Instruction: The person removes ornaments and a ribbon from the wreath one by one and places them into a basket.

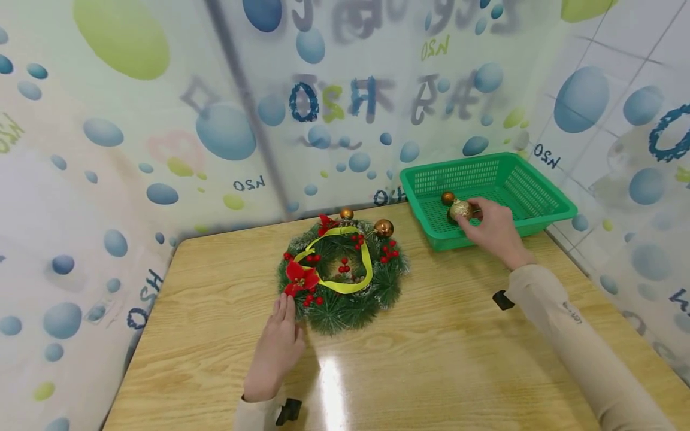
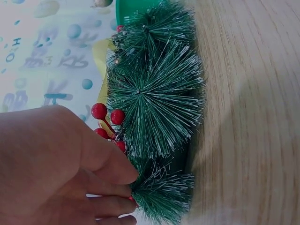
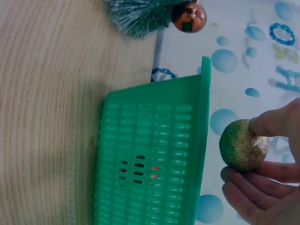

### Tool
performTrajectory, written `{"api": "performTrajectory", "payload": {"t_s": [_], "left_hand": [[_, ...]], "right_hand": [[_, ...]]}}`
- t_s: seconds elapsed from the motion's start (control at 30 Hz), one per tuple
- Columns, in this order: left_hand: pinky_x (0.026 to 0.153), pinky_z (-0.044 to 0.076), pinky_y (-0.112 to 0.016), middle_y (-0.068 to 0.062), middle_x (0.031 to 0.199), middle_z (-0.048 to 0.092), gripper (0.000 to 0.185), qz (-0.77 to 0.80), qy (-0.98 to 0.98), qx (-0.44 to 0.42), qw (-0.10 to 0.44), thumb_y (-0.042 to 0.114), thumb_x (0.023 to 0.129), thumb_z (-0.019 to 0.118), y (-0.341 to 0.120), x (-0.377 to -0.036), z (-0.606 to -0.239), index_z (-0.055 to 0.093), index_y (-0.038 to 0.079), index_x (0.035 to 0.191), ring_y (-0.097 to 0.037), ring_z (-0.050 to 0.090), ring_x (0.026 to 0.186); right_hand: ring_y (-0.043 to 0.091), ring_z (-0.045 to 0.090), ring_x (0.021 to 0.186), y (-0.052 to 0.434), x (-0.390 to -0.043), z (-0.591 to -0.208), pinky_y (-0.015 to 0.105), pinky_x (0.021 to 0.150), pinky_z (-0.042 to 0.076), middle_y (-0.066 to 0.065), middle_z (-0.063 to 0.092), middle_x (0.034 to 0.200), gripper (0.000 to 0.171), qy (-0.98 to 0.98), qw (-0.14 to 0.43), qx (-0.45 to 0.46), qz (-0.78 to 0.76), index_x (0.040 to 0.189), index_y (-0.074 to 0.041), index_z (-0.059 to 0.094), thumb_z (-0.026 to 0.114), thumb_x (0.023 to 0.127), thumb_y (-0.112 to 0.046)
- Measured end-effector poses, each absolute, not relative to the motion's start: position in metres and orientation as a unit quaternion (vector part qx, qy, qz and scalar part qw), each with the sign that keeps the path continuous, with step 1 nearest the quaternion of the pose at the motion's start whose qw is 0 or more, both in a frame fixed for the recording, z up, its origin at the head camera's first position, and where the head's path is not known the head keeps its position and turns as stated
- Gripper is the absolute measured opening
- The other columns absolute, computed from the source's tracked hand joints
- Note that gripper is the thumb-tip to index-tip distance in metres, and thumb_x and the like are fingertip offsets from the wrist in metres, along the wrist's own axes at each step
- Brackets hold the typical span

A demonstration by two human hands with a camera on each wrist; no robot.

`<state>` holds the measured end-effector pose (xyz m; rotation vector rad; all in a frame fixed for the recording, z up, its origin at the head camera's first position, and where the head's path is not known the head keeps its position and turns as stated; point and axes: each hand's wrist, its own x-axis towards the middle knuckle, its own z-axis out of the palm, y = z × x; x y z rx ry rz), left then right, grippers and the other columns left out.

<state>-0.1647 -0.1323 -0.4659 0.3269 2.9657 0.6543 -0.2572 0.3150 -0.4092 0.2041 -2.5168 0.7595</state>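
Observation:
A green pine wreath [image 1: 342, 276] [image 2: 157, 112] with red berries, a red poinsettia, a yellow ribbon and copper baubles lies on the wooden table [image 1: 431, 359]. My left hand [image 1: 277, 344] [image 2: 61, 168] lies flat beside it, straight fingertips touching its near-left edge. My right hand [image 1: 493, 227] [image 3: 267, 173] reaches over the green basket [image 1: 485, 194] [image 3: 154, 159] and pinches a gold glitter ball [image 1: 461, 209] [image 3: 243, 145] between thumb and fingers, just above the basket's rim. A copper ball [image 1: 448, 197] lies inside the basket.
The basket stands at the table's back right corner, against a bubble-printed curtain [image 1: 162, 120] that encloses the table on the left and back. Tiled wall shows at the right. A copper bauble [image 3: 189, 17] on the wreath faces the basket.

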Motion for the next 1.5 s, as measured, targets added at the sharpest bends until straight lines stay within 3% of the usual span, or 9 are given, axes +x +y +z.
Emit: {"api": "performTrajectory", "payload": {"t_s": [0.53, 0.7, 1.0, 1.17, 1.5], "left_hand": [[0.123, 0.024, -0.063, -0.033, 0.163, 0.016, 0.065, 0.215, 0.970, 0.105, 0.040, 0.010, 0.099, 0.047, -0.133, -0.165, -0.466, 0.021, -0.014, 0.154, -0.050, 0.018, 0.152], [0.122, 0.026, -0.063, -0.033, 0.163, 0.018, 0.065, 0.210, 0.971, 0.107, 0.035, 0.010, 0.099, 0.048, -0.133, -0.166, -0.466, 0.022, -0.014, 0.154, -0.050, 0.020, 0.151], [0.123, 0.025, -0.063, -0.033, 0.163, 0.017, 0.065, 0.206, 0.972, 0.104, 0.040, 0.011, 0.100, 0.048, -0.133, -0.166, -0.467, 0.021, -0.014, 0.154, -0.050, 0.019, 0.151], [0.122, 0.025, -0.063, -0.033, 0.163, 0.018, 0.066, 0.205, 0.972, 0.105, 0.039, 0.010, 0.099, 0.049, -0.133, -0.165, -0.466, 0.022, -0.014, 0.154, -0.051, 0.020, 0.151], [0.122, 0.025, -0.063, -0.033, 0.163, 0.017, 0.065, 0.209, 0.972, 0.106, 0.034, 0.010, 0.100, 0.048, -0.132, -0.165, -0.467, 0.021, -0.013, 0.155, -0.050, 0.019, 0.151]], "right_hand": [[0.046, 0.064, 0.096, 0.347, -0.276, -0.410, 0.060, 0.079, 0.055, 0.035, 0.065, 0.110, 0.050, -0.951, 0.168, 0.030, 0.260, 0.127, 0.017, 0.057, 0.060, 0.098, -0.023], [0.046, 0.062, 0.095, 0.355, -0.279, -0.414, 0.059, 0.076, 0.053, 0.037, 0.063, 0.113, 0.053, -0.956, 0.141, 0.011, 0.257, 0.129, 0.018, 0.054, 0.059, 0.099, -0.025], [0.049, 0.062, 0.095, 0.361, -0.282, -0.420, 0.059, 0.076, 0.054, 0.037, 0.063, 0.113, 0.054, -0.960, 0.130, -0.002, 0.248, 0.132, 0.018, 0.052, 0.059, 0.098, -0.024], [0.054, 0.060, 0.106, 0.365, -0.283, -0.421, 0.065, 0.086, 0.053, 0.041, 0.059, 0.123, 0.059, -0.961, 0.116, -0.011, 0.250, 0.137, 0.019, 0.047, 0.057, 0.100, -0.026], [0.053, 0.060, 0.115, 0.353, -0.278, -0.411, 0.067, 0.094, 0.051, 0.040, 0.058, 0.128, 0.052, -0.952, 0.146, 0.000, 0.270, 0.135, 0.017, 0.051, 0.054, 0.100, -0.021]]}}
